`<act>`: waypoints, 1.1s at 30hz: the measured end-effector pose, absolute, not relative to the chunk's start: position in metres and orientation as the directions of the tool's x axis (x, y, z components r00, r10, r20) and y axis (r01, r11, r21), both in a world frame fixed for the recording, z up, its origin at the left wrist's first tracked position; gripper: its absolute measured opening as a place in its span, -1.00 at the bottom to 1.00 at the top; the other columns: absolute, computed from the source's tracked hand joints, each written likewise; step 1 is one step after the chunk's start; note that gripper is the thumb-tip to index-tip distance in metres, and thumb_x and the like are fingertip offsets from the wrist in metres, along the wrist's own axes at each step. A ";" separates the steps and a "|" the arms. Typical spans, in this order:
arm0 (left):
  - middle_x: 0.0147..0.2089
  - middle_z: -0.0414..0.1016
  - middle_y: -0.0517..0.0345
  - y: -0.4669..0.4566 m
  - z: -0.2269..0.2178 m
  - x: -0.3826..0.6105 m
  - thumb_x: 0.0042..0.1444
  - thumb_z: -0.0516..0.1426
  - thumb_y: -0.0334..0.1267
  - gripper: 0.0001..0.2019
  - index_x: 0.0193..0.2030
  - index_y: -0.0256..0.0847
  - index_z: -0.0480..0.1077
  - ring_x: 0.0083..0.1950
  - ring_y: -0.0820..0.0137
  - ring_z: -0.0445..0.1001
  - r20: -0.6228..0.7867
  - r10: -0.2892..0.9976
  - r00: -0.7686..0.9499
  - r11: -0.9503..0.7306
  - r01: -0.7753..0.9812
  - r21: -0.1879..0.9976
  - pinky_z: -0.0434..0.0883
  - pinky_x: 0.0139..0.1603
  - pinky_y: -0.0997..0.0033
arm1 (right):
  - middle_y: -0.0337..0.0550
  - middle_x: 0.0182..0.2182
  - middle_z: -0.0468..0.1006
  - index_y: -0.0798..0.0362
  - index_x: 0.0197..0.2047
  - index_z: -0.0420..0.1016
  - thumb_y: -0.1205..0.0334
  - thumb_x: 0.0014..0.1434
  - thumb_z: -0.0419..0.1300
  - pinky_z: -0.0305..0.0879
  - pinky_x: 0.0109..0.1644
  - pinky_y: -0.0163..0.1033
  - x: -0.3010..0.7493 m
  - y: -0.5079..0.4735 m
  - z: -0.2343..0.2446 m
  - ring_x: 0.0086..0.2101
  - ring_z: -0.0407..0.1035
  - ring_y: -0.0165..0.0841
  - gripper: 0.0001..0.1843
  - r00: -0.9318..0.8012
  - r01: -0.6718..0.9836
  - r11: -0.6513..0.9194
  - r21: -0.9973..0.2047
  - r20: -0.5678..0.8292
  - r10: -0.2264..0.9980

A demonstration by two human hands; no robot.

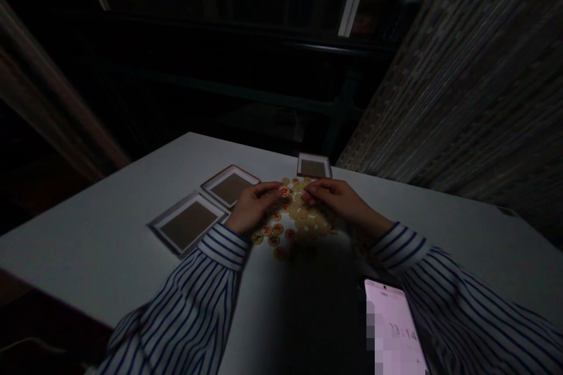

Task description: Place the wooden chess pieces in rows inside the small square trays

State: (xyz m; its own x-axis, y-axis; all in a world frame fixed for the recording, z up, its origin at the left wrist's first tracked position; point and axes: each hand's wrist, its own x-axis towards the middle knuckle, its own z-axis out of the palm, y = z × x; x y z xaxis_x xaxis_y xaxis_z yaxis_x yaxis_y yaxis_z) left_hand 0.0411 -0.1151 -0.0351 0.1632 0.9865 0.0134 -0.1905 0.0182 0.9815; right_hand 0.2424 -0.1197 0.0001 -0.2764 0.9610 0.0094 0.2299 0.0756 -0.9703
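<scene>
Round wooden Chinese chess pieces [300, 212] lie spread over the white table, several with red or black characters showing and others blank side up. At the left of this spread, my left hand [251, 204] is closed, its thumb and fingertips pinching a Chinese chess piece [285, 191] with a red mark. Across from it, my right hand [338, 197] has its fingers bent together over the pieces on the right. Whatever its fingertips hold, if anything, is hidden. A small gap separates the two hands.
Two shallow open boxes [204, 186] [152, 225] stand on the left of the white table [132, 258], and a smaller box [314, 155] is at the far edge. A lit phone [393, 322] lies by my right forearm. Curtains [422, 88] hang behind; the room is dark.
</scene>
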 end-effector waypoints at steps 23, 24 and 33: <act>-0.27 0.55 0.06 -0.146 -0.012 0.069 -0.18 0.27 -0.09 -0.62 -0.22 -0.26 0.48 -0.30 0.39 0.48 0.064 0.992 0.106 -0.055 -0.090 0.994 0.39 -0.24 0.41 | -0.13 -0.34 0.56 0.08 -0.28 0.50 0.07 0.06 0.17 0.26 -0.26 -0.27 0.315 -0.173 0.034 -0.39 0.36 -0.43 -0.74 -0.099 0.201 0.237 -0.951 0.221 0.970; -0.27 0.55 0.06 -0.149 -0.011 0.074 -0.18 0.27 -0.09 -0.62 -0.22 -0.26 0.48 -0.30 0.40 0.47 0.072 0.992 0.102 -0.063 -0.087 0.994 0.39 -0.23 0.41 | -0.14 -0.34 0.56 0.08 -0.28 0.50 0.07 0.06 0.17 0.26 -0.26 -0.27 0.316 -0.174 0.034 -0.39 0.36 -0.43 -0.74 -0.106 0.202 0.244 -0.949 0.226 0.968; -0.19 0.52 0.04 -0.162 -0.012 0.129 -0.14 0.26 -0.13 -0.62 -0.16 -0.27 0.45 -0.20 0.38 0.46 0.008 0.992 0.124 0.026 -0.267 0.963 0.37 -0.13 0.37 | -0.14 -0.37 0.56 0.10 -0.27 0.45 0.16 0.05 0.15 0.29 -0.23 -0.22 0.322 -0.185 0.032 -0.38 0.39 -0.40 -0.79 -0.132 0.282 0.261 -0.923 0.232 0.964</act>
